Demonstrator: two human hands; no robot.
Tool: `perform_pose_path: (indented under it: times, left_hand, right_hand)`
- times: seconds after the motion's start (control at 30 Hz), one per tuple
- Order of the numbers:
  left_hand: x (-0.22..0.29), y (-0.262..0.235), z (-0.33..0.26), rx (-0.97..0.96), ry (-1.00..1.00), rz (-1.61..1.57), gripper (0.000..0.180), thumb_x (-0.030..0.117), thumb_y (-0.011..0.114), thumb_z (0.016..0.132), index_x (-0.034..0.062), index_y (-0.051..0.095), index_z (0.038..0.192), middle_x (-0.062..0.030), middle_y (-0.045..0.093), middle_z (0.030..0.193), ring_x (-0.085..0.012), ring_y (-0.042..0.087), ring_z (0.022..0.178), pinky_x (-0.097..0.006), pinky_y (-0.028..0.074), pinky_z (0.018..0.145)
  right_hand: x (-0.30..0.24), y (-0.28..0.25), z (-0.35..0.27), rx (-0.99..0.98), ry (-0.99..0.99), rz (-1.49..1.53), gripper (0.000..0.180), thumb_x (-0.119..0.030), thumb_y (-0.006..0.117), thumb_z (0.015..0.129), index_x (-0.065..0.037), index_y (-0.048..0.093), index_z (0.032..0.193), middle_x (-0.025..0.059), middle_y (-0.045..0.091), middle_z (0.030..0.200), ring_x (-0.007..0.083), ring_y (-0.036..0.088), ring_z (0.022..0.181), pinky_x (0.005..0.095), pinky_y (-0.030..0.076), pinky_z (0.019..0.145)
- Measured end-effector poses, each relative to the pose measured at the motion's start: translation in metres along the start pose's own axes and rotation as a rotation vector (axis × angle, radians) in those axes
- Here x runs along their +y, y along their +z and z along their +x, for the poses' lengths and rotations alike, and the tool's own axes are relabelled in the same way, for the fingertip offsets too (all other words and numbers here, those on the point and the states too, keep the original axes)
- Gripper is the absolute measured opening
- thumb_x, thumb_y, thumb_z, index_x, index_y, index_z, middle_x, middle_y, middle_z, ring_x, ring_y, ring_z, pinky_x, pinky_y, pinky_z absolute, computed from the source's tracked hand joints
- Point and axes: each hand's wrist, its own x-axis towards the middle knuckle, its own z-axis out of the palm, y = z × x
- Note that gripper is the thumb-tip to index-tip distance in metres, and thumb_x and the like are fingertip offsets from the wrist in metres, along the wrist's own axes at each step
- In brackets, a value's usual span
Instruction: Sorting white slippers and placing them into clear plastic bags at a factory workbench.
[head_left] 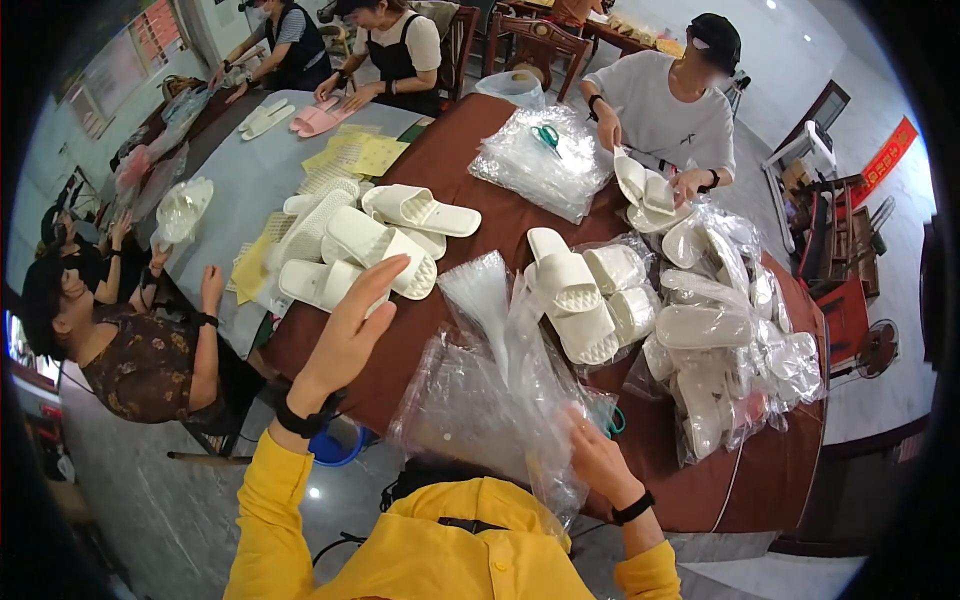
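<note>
My left hand (345,340) is raised with its fingers stretched out and nothing in it, just in front of a pile of white slippers (375,240). With my right hand (597,457) I hold a clear plastic bag (545,420) by its side; the film partly hides the fingertips. More clear bags (425,390) lie crumpled under it along the near table edge. To the right of the bags, a loose pair of white slippers (572,300) lies beside a bagged pair (622,290). A teal scissors handle (617,421) shows next to my right hand.
A heap of bagged slippers (710,330) covers the right side of the brown table (440,120). Across it, a person (665,105) handles white slippers near a stack of clear bags (540,165) with scissors on top. Other people work at the grey table (225,165). A blue bucket (338,442) stands below.
</note>
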Motion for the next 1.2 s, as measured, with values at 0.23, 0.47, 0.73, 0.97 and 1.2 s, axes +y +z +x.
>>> perform_pose_path:
  times: [0.23,0.47,0.73,0.97,1.2]
  left_hand:
    - [0.074,0.031,0.018,-0.289,0.35,0.352,0.054,0.006,0.053,0.093,0.0075,0.044,0.147,-0.0157,0.044,0.148,-0.0313,0.036,0.142,-0.042,0.027,0.117]
    - [0.009,0.118,-0.048,-1.009,0.274,0.703,0.084,0.038,0.071,0.087,0.0201,0.027,0.156,-0.0192,0.028,0.157,-0.0444,0.027,0.143,-0.062,0.025,0.113]
    - [-0.098,0.129,-0.141,-0.927,0.148,0.887,0.096,0.047,0.078,0.076,0.0371,0.025,0.155,-0.0116,0.013,0.164,-0.0415,0.011,0.149,-0.074,0.014,0.109]
    - [-0.095,0.135,-0.139,-0.88,0.176,0.983,0.091,0.035,0.08,0.075,0.035,0.033,0.152,-0.0127,0.017,0.163,-0.0377,0.01,0.151,-0.071,0.008,0.113]
    - [-0.1,0.144,-0.132,-0.973,0.263,0.685,0.071,0.047,0.067,0.083,0.0252,0.043,0.147,-0.0131,0.024,0.16,-0.0395,0.013,0.149,-0.069,0.006,0.115]
  right_hand:
    - [-0.027,0.025,-0.001,-0.208,-0.226,-0.414,0.077,-0.002,0.06,0.08,-0.031,0.04,0.148,0.0033,0.036,0.153,0.022,0.055,0.092,0.0327,0.055,0.075]
    - [-0.014,0.034,-0.008,-0.16,-0.085,-0.286,0.079,-0.004,0.061,0.083,-0.026,0.032,0.154,0.0047,0.037,0.151,0.0238,0.057,0.093,0.0344,0.054,0.074]
    - [0.004,0.034,-0.046,0.509,0.584,1.451,0.075,0.002,0.055,0.092,-0.015,0.023,0.157,0.0151,0.034,0.151,0.0193,0.059,0.101,0.0319,0.052,0.088]
    - [0.015,0.057,-0.064,0.222,0.307,0.02,0.08,-0.014,0.074,0.074,-0.019,0.042,0.147,0.0149,0.038,0.151,0.0341,0.04,0.132,0.0451,0.038,0.103]
    - [0.066,0.004,-0.017,0.345,0.223,0.059,0.065,0.011,0.06,0.067,-0.013,0.064,0.126,0.0118,0.064,0.124,0.035,0.058,0.11,0.0437,0.047,0.097]
